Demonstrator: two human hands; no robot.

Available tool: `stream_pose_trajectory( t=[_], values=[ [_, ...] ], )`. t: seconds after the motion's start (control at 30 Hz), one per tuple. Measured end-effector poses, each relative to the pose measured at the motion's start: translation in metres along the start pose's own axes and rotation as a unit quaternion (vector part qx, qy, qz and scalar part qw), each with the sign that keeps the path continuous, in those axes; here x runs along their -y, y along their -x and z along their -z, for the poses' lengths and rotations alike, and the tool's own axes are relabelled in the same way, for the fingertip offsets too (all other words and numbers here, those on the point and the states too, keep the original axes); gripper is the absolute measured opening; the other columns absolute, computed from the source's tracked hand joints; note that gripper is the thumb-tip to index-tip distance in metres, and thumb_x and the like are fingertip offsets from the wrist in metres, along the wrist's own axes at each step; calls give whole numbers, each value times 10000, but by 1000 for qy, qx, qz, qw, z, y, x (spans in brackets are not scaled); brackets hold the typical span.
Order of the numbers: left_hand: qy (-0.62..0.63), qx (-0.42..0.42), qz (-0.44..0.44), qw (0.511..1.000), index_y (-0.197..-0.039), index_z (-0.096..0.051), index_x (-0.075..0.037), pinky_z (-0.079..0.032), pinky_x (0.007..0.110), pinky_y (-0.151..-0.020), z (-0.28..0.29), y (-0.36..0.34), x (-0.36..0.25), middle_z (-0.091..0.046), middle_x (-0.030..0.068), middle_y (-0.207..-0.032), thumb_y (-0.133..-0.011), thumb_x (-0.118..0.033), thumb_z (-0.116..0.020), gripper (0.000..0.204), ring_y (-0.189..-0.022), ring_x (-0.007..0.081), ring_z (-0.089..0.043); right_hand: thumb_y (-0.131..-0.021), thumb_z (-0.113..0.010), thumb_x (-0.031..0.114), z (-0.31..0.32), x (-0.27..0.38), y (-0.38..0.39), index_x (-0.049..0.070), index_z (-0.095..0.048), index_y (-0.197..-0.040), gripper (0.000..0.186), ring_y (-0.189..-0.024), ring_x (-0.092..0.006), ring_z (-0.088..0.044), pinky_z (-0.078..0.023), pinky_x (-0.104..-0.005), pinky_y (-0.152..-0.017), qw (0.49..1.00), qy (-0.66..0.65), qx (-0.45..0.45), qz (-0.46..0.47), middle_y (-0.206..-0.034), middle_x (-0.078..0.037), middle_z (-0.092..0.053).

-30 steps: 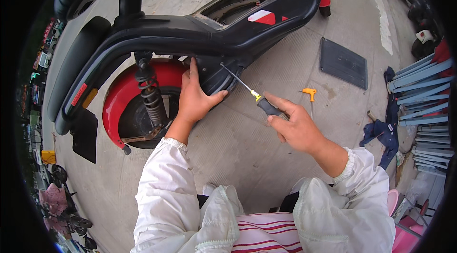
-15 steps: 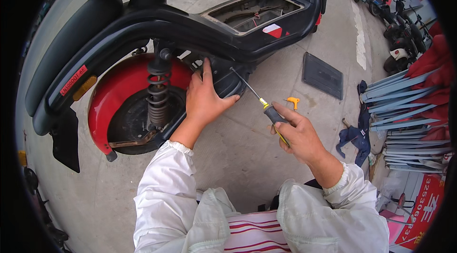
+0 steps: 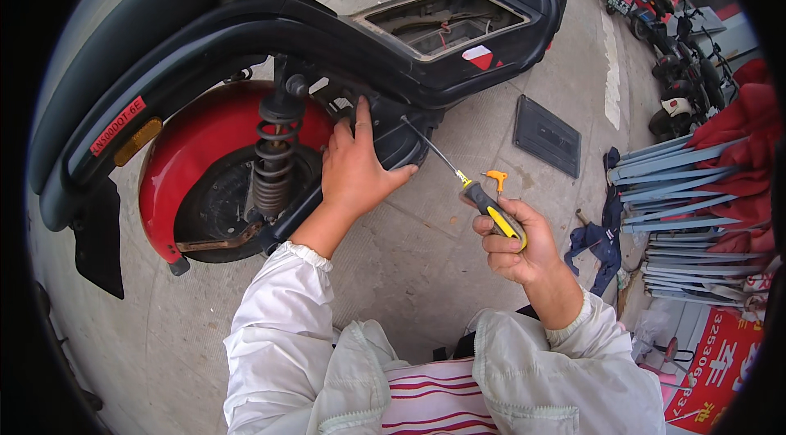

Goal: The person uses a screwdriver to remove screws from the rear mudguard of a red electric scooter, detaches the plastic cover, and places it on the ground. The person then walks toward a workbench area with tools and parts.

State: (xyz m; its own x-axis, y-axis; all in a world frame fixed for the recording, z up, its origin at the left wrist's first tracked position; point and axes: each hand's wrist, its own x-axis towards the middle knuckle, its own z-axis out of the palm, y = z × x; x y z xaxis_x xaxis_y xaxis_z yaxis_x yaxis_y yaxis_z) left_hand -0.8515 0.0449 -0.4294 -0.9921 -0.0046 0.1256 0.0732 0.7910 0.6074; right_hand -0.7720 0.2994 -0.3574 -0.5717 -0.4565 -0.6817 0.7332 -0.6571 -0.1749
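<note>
Against the scooter point(image 3: 360, 46): left hand point(image 3: 352, 177), fingers point(image 3: 363, 119) spread. Right hand point(image 3: 532, 247) grips screwdriver point(image 3: 477, 196); shaft best held straight.

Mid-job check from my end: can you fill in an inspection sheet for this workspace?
Surface: grey paving, scuffed and stained.
Job's things: scooter, black with a red rear fender; screwdriver, tip at the scooter's dark lower side, seating too small to tell.
Clutter: flat black panel, orange-handled tool and dark blue cloth on the ground.
Hands: left hand open, fingers spread against the scooter; right hand closed around the screwdriver's handle.
Cables: wires inside the scooter's open compartment; connections unclear.
Surroundings: parked two-wheelers, blue-grey bars with red fabric, red sign, all right.
</note>
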Motion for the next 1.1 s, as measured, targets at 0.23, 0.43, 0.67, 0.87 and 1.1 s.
stream_pose_trajectory(
  t=[0.23,0.43,0.67,0.87,1.1],
  values=[
    [-1,-2,1,1000,-1549,-204,-39,-411,511,-1020,-4,2,0,-445,286,-1316,-616,-434,-881,1218,-1202,446,-503,-1027,-480,380,-13,5,1,7,-492,-1358,499,-447,-38,-392,-270,-184,-363,974,219,-43,-28,-768,-37,-537],
    [-3,0,8,1000,-1546,-213,-37,-409,515,-1028,-3,1,-3,-444,289,-1320,-617,-441,-879,1213,-1204,454,-500,-1029,-488,366,-29,7,6,9,-554,-1251,425,-484,-67,-397,-256,-205,-391,928,358,-100,2,-781,-45,-523],
    [-86,-79,-21,993,-1501,-269,27,-420,449,-1036,-1,9,-8,-476,304,-1275,-653,-396,-862,1118,-1135,432,-543,-1015,-520,378,-26,4,4,3,-566,-1181,413,-481,-54,-384,-249,-197,-382,946,314,-80,-1,-770,-44,-511],
    [456,145,191,857,-1139,-538,24,-470,454,-838,-10,52,-87,-553,178,-1099,-918,-425,-635,509,-946,304,-565,-992,-559,425,-15,10,0,54,-563,-999,371,-444,-42,-373,-257,-181,-352,953,287,-93,-29,-736,-29,-517],
    [773,185,432,426,-924,-554,-81,-423,445,-588,-50,34,-125,-586,65,-813,-1002,-474,-505,404,-734,188,-566,-990,-551,462,-33,14,-1,248,-553,-984,215,-435,-88,-400,-262,-195,-383,932,315,-166,-60,-712,-19,-529]
  ],
)
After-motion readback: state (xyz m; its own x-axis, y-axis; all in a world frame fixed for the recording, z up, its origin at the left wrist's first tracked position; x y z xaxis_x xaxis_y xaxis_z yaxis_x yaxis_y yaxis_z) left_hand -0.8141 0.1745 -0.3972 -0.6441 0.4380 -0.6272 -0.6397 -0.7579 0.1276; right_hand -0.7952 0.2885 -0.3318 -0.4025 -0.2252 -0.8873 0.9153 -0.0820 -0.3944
